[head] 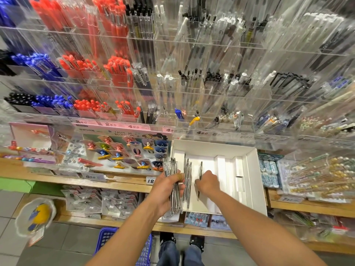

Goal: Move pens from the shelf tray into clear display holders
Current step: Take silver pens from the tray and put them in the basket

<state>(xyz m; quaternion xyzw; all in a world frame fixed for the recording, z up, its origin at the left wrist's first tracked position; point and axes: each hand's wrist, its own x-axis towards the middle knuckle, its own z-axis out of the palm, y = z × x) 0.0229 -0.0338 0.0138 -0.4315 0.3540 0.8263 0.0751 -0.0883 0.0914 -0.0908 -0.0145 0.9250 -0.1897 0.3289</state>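
Pens (187,181) few left, along tray (251,169) left edge; left hand (165,191) grips gathered bundle (173,189) upright at tray's left rim, freeing right hand (208,184) to pinch single pen (200,170) mid-tray; holders (192,104) above tray await batch
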